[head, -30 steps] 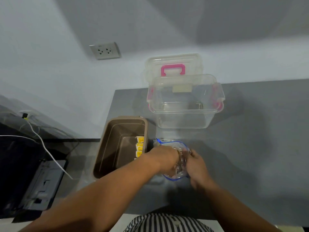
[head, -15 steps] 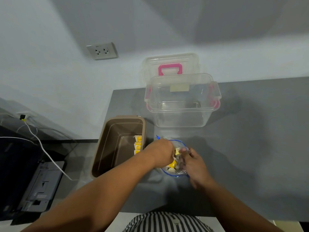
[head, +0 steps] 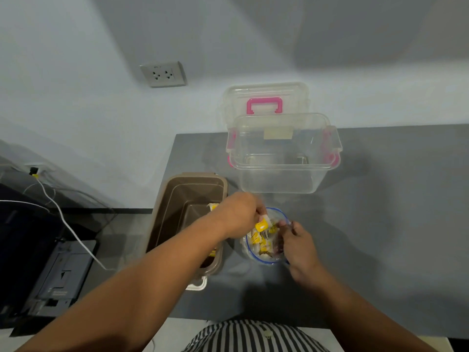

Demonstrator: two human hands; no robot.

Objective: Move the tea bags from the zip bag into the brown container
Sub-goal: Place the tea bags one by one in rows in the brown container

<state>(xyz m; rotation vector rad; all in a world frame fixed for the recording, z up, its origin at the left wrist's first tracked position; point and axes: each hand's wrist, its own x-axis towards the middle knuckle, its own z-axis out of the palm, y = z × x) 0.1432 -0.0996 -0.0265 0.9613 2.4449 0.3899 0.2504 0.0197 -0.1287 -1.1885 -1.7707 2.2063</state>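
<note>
tea bags [head: 257,241] are what we are moving, and a good cluster of them sits in the zip bag. we go from the biggest thing down. the grey counter [head: 380,224] carries everything, with an open clear box [head: 281,161] at the back that we judge plays no part. the brown container [head: 162,217] stands at the counter's left edge, just beside the zip bag [head: 266,259]. a few yellow packets [head: 213,206] show along its right wall, partly hidden by our forearm, so we judge the transfer begun but far from finished. the zip bag lies open in front of us. our right hand [head: 300,247] grips the bag's rim and holds the mouth wide. our left hand [head: 238,215] pinches one tea bag [head: 262,225] just above that mouth. what is left, in our judgement, is to carry this one across to the brown container, let it go there, then work through the rest of the cluster.
</note>
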